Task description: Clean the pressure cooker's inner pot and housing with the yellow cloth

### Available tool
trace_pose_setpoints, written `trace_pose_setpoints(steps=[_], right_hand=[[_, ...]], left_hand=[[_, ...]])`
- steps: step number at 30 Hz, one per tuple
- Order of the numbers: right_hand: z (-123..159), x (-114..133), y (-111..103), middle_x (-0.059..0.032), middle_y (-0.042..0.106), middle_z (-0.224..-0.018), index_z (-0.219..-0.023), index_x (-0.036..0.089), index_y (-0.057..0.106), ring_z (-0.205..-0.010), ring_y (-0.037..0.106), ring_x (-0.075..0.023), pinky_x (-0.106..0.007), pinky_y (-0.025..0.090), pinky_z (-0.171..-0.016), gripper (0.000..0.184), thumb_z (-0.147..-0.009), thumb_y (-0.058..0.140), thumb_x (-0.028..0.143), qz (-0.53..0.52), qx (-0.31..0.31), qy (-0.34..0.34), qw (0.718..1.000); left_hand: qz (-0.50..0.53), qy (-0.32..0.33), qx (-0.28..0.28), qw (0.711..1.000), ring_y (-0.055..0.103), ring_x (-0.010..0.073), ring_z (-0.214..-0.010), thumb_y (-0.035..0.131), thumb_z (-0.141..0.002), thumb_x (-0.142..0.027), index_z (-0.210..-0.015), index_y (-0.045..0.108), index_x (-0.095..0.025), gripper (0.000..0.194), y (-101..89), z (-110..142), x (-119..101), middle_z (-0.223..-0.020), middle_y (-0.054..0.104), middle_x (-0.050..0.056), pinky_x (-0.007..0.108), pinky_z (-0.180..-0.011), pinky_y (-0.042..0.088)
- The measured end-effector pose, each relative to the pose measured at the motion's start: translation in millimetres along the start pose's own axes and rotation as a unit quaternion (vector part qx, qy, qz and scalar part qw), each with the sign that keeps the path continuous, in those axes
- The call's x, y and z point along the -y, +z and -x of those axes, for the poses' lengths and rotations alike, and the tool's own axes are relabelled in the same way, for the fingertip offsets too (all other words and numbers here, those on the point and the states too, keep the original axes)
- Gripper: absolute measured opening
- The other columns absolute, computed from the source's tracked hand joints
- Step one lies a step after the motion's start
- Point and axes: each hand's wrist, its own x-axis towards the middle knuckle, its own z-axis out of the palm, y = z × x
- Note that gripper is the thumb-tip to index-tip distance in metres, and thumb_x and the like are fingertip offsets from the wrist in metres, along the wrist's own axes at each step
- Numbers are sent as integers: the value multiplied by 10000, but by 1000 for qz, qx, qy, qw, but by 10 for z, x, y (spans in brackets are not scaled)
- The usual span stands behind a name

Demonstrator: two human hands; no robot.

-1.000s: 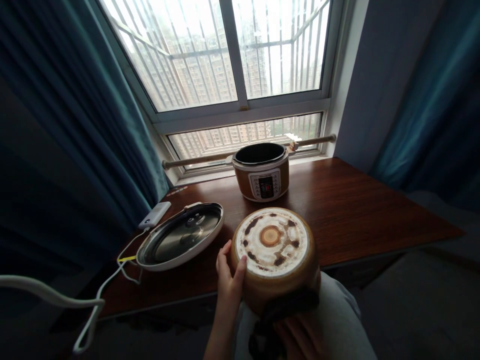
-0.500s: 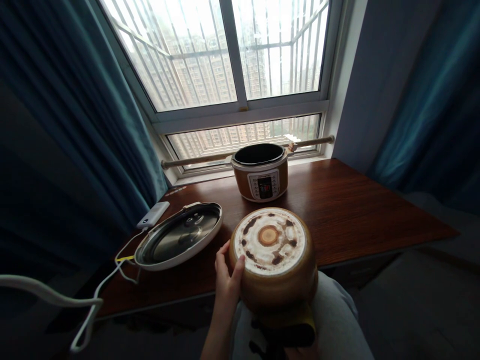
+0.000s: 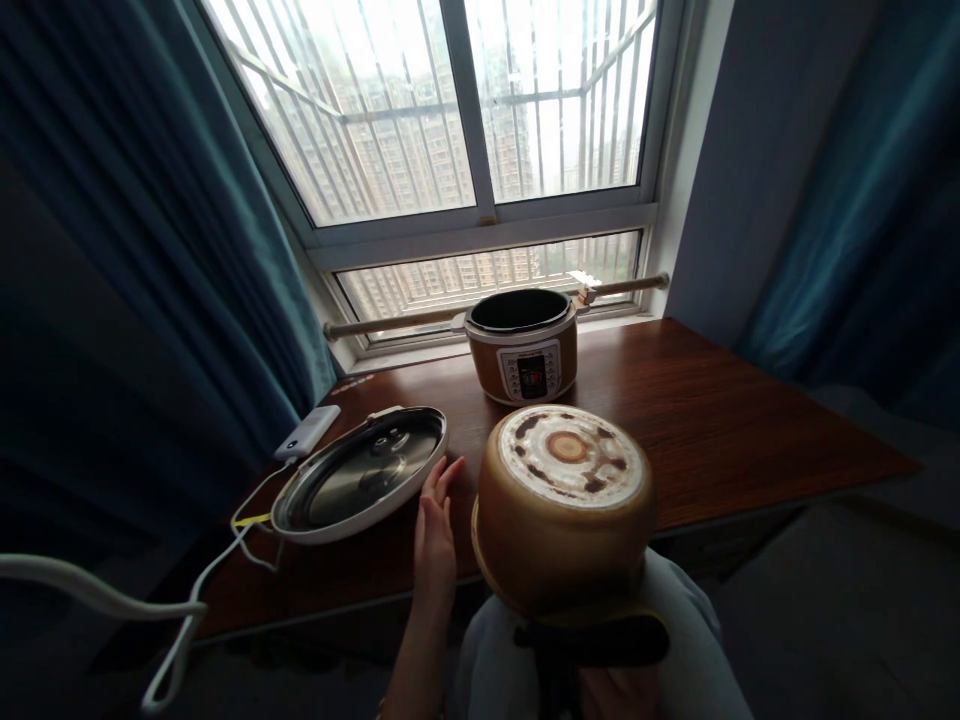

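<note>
A golden-brown pot [image 3: 555, 540] is upside down above my lap, its stained white base facing up and tilted. Its black handle [image 3: 600, 640] points toward me. My right hand [image 3: 622, 692] shows only in part below the handle, at the bottom edge; it holds the pot there, fingers mostly hidden. My left hand [image 3: 436, 530] is off the pot, open with fingers stretched out, between the pot and a round lid [image 3: 360, 475] with a pale rim. The lid lies inner side up on the table, close to my left fingertips.
An uncovered electric pressure cooker [image 3: 523, 345] with a front panel stands toward the window on the wooden table [image 3: 712, 420]. A white power strip [image 3: 307, 432] lies behind the lid. A white cord [image 3: 187, 610] hangs at the left. Blue curtains [image 3: 187, 200] flank the window.
My left hand has let go of the pot's side and moved left toward the lid. The pot has shifted slightly right and tilted, so more of its side shows.
</note>
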Motion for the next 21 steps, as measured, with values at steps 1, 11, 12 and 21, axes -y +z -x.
trace_pose_setpoints(steps=[1, 11, 12, 21], right_hand=[[-38, -14, -54, 71, 708, -818, -1231, 439, 490, -644, 651, -183, -304, 533, -553, 502, -783, 485, 212, 42, -29, -28, 998], [-749, -56, -630, -50, 605, -850, -962, 218, 565, -797, 536, -218, -363, 445, -671, 252, -764, 421, 160, 167, -149, 18, 974], [-817, -71, -676, -59, 588, -865, -977, 207, 550, -816, 525, -220, -373, 443, -687, 254, -770, 411, 157, 150, -156, 41, 975], [-1135, -266, -947, -78, 546, -903, -1003, 182, 498, -865, 507, -214, -376, 434, -728, 234, -786, 423, 138, 107, -195, 119, 968]], left_hand=[[28, -20, -22, 999, 335, 216, -1297, 258, -868, -576, -1237, 452, -203, 559, -1, -18, 63, -1312, 490, 108, 432, -1071, 225], [233, -191, -25, 953, 614, 239, -937, 698, -648, -285, -1036, 600, -171, 416, 707, 47, 592, -1017, 663, 87, 338, -823, 472], [258, -189, -5, 948, 611, 235, -938, 692, -653, -309, -1034, 601, -174, 415, 850, 39, 560, -1005, 665, 82, 335, -823, 470], [280, -225, -5, 933, 601, 210, -782, 626, -656, -319, -912, 582, -157, 305, 1700, -78, 780, -786, 638, 53, 355, -745, 461]])
